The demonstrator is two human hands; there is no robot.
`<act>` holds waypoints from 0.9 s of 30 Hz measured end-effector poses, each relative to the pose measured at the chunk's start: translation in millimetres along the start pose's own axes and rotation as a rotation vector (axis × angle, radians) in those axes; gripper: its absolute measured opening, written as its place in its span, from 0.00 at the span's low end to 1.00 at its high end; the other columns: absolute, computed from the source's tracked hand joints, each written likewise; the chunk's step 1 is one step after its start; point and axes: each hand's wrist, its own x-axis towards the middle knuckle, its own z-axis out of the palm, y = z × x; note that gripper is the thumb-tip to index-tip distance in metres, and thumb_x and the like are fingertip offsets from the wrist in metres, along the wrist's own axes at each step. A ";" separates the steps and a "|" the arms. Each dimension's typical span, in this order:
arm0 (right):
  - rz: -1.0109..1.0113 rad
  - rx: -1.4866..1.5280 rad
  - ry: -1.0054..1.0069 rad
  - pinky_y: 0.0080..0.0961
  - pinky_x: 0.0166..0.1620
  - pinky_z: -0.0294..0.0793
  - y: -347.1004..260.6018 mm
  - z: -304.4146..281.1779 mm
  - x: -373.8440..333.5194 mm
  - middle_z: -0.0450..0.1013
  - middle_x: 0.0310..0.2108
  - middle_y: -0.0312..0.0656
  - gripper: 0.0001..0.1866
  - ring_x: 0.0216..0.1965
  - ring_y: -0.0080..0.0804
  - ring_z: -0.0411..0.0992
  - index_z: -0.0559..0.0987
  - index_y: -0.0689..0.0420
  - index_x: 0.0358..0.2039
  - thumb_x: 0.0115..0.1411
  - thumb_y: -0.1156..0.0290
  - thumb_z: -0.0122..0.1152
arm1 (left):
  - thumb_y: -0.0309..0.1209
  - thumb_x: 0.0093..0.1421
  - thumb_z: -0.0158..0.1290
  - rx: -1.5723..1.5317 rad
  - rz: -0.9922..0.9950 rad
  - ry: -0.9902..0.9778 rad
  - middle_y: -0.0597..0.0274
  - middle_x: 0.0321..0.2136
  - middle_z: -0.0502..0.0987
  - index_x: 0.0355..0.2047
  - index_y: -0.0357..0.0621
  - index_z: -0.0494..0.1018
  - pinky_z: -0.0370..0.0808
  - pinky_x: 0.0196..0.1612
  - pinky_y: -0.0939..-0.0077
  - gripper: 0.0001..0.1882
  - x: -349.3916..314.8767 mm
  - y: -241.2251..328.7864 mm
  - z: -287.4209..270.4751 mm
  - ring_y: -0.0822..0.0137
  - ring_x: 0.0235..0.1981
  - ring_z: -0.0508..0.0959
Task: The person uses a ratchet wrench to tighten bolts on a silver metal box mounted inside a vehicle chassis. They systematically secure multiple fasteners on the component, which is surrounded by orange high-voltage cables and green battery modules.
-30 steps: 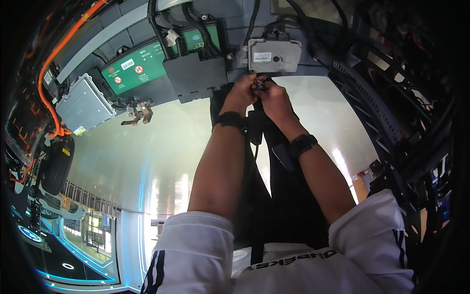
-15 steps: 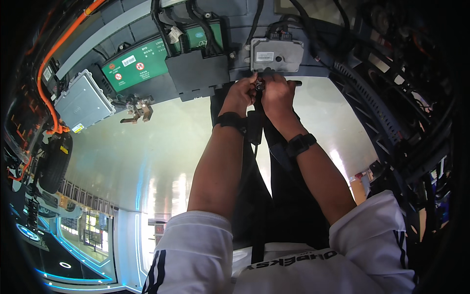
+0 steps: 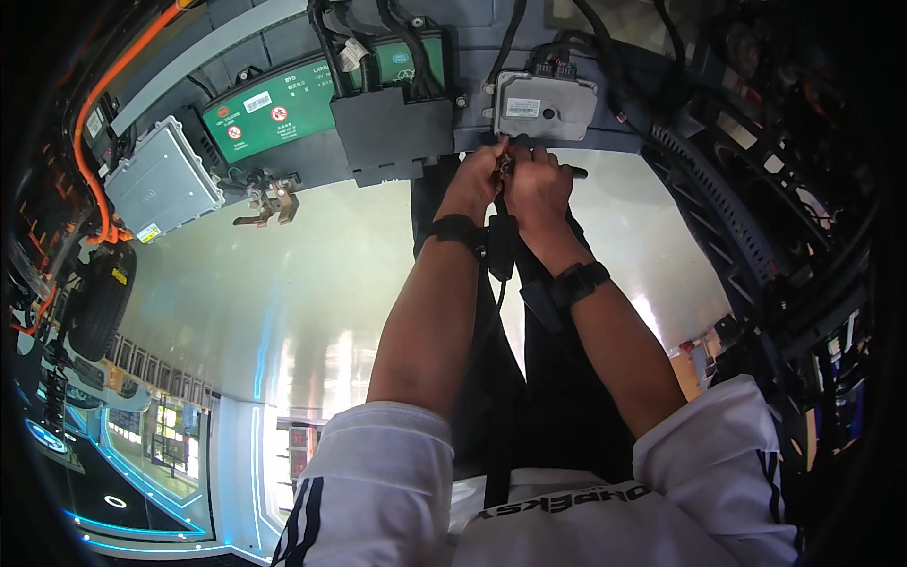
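My left hand point(image 3: 480, 178) and my right hand point(image 3: 539, 192) meet just below a silver control module point(image 3: 569, 111). Out of the right fist, on its right side, pokes the black handle end point(image 3: 579, 173) of a tool whose kind I cannot make out. Between the two hands shows a small shiny metal piece point(image 3: 506, 166), which looks like the tool's head. The fingers of my left hand are pinched against it, and their tips are partly hidden. My right fingers are wrapped round the handle. Both wrists carry black straps with small devices.
Left of the module sit a black plastic cover point(image 3: 392, 135) and a green-labelled battery point(image 3: 274, 109). Farther left are a finned silver box point(image 3: 165, 180), a metal bracket point(image 3: 271, 203) and an orange cable point(image 3: 83, 123). A dark frame rail point(image 3: 718, 217) runs down the right side.
The module, cover and battery have shifted slightly right in the view. Both hands stay together at the metal piece, with the left wrist a little farther right.
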 end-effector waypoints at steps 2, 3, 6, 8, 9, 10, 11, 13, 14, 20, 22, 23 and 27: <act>0.024 0.054 -0.011 0.46 0.32 0.72 6.9 5.0 -2.3 0.75 0.28 0.50 0.13 0.32 0.50 0.76 0.78 0.59 0.36 0.57 0.63 0.60 | 0.40 0.64 0.54 0.004 0.003 0.046 0.66 0.20 0.73 0.30 0.44 0.76 0.61 0.21 0.74 0.13 0.1 -0.8 2.6 0.70 0.18 0.67; 0.134 0.138 -0.092 0.46 0.33 0.73 5.5 2.4 -1.7 0.75 0.29 0.50 0.13 0.33 0.50 0.76 0.78 0.59 0.35 0.57 0.62 0.59 | 0.39 0.64 0.55 0.017 0.006 0.093 0.65 0.20 0.73 0.30 0.44 0.75 0.62 0.21 0.73 0.12 -8.6 4.4 11.1 0.70 0.17 0.67; 0.402 0.375 -0.277 0.46 0.36 0.74 3.9 4.2 -5.5 0.76 0.31 0.51 0.15 0.35 0.53 0.76 0.78 0.59 0.34 0.58 0.59 0.59 | 0.37 0.62 0.56 0.146 0.013 0.185 0.63 0.20 0.72 0.29 0.42 0.75 0.62 0.18 0.71 0.11 -20.9 15.9 28.3 0.69 0.14 0.65; 0.499 0.520 -0.331 0.46 0.37 0.74 5.9 18.5 -4.0 0.77 0.32 0.51 0.16 0.36 0.54 0.76 0.78 0.59 0.33 0.58 0.57 0.59 | 0.36 0.62 0.56 0.171 0.020 0.226 0.62 0.20 0.72 0.29 0.42 0.75 0.61 0.16 0.71 0.10 -19.9 18.0 31.9 0.68 0.12 0.63; 0.435 0.460 -0.233 0.46 0.37 0.74 2.0 18.8 -4.0 0.76 0.31 0.50 0.15 0.36 0.54 0.76 0.78 0.58 0.33 0.58 0.57 0.59 | 0.36 0.62 0.55 0.139 0.025 0.243 0.62 0.20 0.71 0.28 0.42 0.74 0.59 0.15 0.70 0.10 -17.5 18.1 31.9 0.67 0.11 0.62; 0.370 0.400 -0.135 0.47 0.37 0.73 -2.1 19.0 -3.9 0.76 0.31 0.50 0.14 0.35 0.53 0.76 0.79 0.57 0.33 0.58 0.58 0.59 | 0.35 0.62 0.55 0.108 0.030 0.261 0.61 0.20 0.71 0.28 0.42 0.74 0.58 0.14 0.70 0.10 -15.1 19.5 30.3 0.67 0.10 0.61; 0.303 0.337 -0.039 0.47 0.36 0.72 -7.9 15.3 -2.9 0.76 0.30 0.49 0.13 0.35 0.52 0.76 0.79 0.56 0.33 0.58 0.59 0.58 | 0.36 0.62 0.55 0.054 -0.007 0.179 0.64 0.19 0.71 0.28 0.44 0.74 0.59 0.16 0.72 0.10 -5.9 17.6 19.4 0.68 0.12 0.63; 0.159 0.126 -0.049 0.46 0.36 0.70 -5.9 11.6 -1.6 0.75 0.29 0.47 0.12 0.34 0.49 0.76 0.79 0.54 0.35 0.57 0.60 0.58 | 0.39 0.63 0.53 -0.044 -0.080 0.008 0.69 0.19 0.70 0.27 0.48 0.72 0.59 0.19 0.74 0.11 13.3 9.8 -4.9 0.70 0.15 0.65; 0.086 0.021 -0.054 0.46 0.36 0.70 -1.1 9.9 1.1 0.75 0.29 0.46 0.11 0.33 0.48 0.76 0.80 0.53 0.36 0.57 0.61 0.58 | 0.39 0.63 0.53 0.010 -0.046 0.042 0.69 0.19 0.70 0.27 0.48 0.72 0.59 0.19 0.74 0.11 10.6 9.5 -2.3 0.71 0.15 0.64; 0.057 -0.090 -0.252 0.40 0.41 0.71 14.4 -1.4 5.3 0.76 0.36 0.46 0.14 0.40 0.45 0.76 0.81 0.53 0.40 0.56 0.59 0.60 | 0.39 0.63 0.55 0.092 -0.025 0.130 0.68 0.21 0.70 0.28 0.48 0.72 0.61 0.25 0.70 0.11 -10.6 8.6 13.8 0.68 0.19 0.63; 0.316 0.190 -0.410 0.42 0.41 0.70 16.2 4.0 6.0 0.76 0.35 0.45 0.13 0.39 0.45 0.76 0.80 0.53 0.39 0.56 0.62 0.60 | 0.36 0.62 0.57 0.036 -0.058 0.120 0.63 0.25 0.74 0.29 0.43 0.74 0.67 0.35 0.66 0.10 -11.9 13.6 17.3 0.65 0.27 0.71; 0.445 0.332 -0.486 0.43 0.41 0.69 11.4 2.0 9.9 0.76 0.34 0.45 0.13 0.39 0.44 0.76 0.80 0.53 0.39 0.55 0.63 0.60 | 0.36 0.61 0.58 0.071 -0.067 0.103 0.62 0.26 0.75 0.30 0.43 0.74 0.67 0.36 0.65 0.10 -8.8 15.3 15.5 0.64 0.29 0.72; 0.506 0.333 -0.646 0.43 0.44 0.69 -2.6 -6.4 21.7 0.77 0.37 0.46 0.14 0.41 0.44 0.76 0.79 0.53 0.42 0.55 0.64 0.59 | 0.37 0.59 0.59 0.086 -0.090 0.154 0.59 0.32 0.78 0.34 0.41 0.76 0.69 0.39 0.61 0.12 6.4 16.8 15.9 0.63 0.33 0.73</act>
